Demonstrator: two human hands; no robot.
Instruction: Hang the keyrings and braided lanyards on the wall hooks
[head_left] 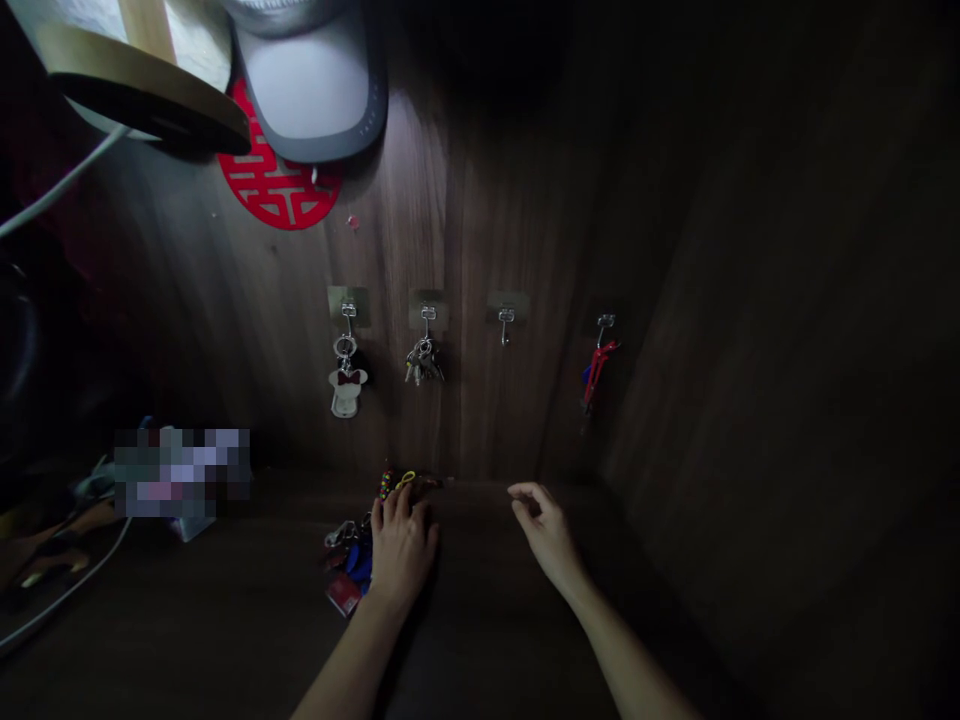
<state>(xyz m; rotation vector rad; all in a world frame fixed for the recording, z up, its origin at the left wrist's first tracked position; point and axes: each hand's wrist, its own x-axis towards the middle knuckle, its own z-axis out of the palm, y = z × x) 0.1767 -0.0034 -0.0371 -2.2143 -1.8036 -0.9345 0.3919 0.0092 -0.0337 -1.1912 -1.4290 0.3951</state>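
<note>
My left hand (403, 545) lies palm down with its fingers spread, at the right side of a small pile of key rings and tags. Beside it are a blue tag (360, 565), a red tag (343, 594) and a metal clip (341, 534). Just past the fingertips lie a beaded strap (387, 484) and a yellow loop (406, 479). What is under the palm is hidden. To the right, my right hand (544, 525) hovers near the back panel, fingers loosely curved, thumb and index apart, nothing visible between them.
On the back panel, hooks carry a mouse-shaped keychain (347, 390), a bunch of keys (424, 362) and a red strap (596, 370). One hook (505, 325) is bare. A grey cap (311, 90), a red paper-cut (281, 190) and a lamp (142, 80) are upper left.
</note>
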